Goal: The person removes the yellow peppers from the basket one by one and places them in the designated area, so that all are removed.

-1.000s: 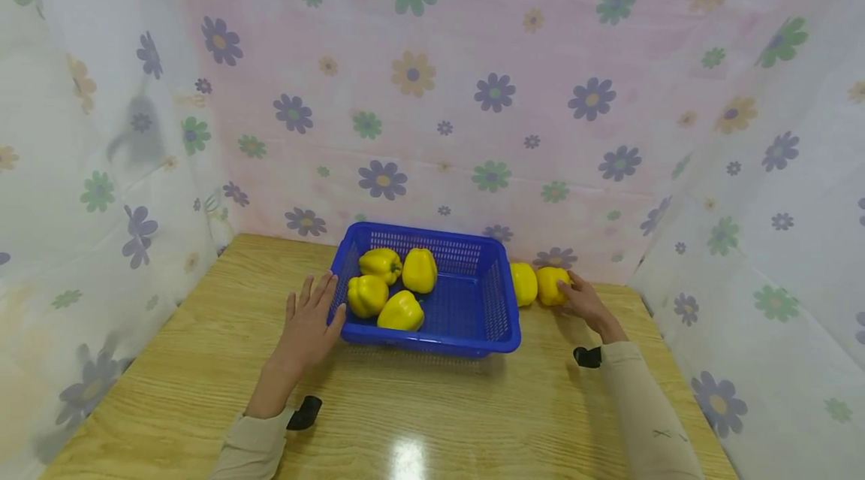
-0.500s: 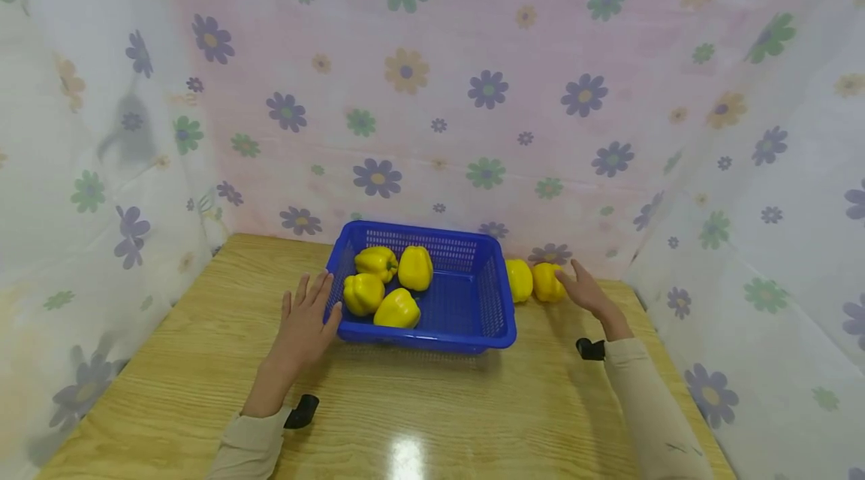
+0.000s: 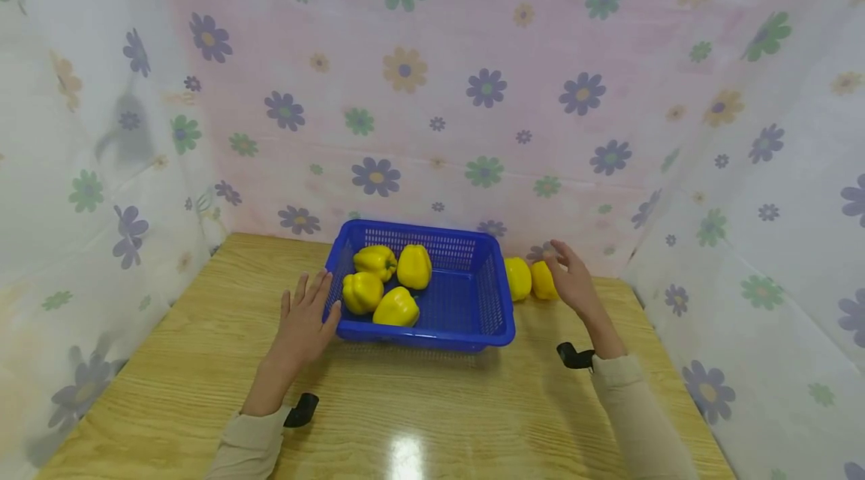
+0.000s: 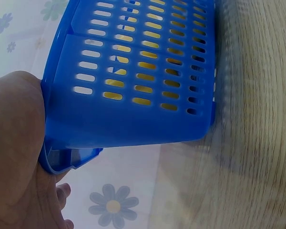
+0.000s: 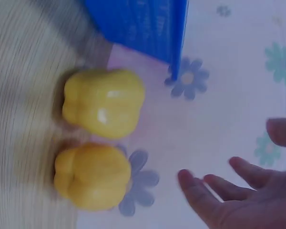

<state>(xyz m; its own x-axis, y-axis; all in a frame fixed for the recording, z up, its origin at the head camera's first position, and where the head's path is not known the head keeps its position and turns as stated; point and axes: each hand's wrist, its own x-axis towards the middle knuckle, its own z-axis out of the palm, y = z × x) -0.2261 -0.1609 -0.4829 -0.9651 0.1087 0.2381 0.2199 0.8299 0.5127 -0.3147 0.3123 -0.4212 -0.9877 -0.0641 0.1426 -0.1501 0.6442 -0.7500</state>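
Note:
My left hand (image 3: 302, 326) rests with straight fingers on the left rim of a blue perforated plastic basket (image 3: 432, 338). In the left wrist view, the palm (image 4: 16, 138) lies against the basket's rim. Several yellow bell peppers (image 3: 414, 267) sit inside, mostly in the left half. Two more bell peppers stand on the table to the right of the basket, a nearer one (image 3: 517, 279) and an outer one (image 3: 544, 282). Above the outer pepper hovers my right hand (image 3: 574, 288), holding nothing; it partly hides that pepper. The right wrist view has its fingers (image 5: 200, 196) apart from both peppers.
A wooden table (image 3: 338, 420) carries the basket and peppers. Flower-patterned sheets (image 3: 446, 74) rise behind it and on both sides, with the basket's back close to the rear one. Black wrist cameras (image 3: 574, 356) stick out from both sleeves.
The right hand has let go of the outer pepper, drawn back and lifted above it. That pepper stays beside the other one. The left hand keeps its place on the basket's rim.

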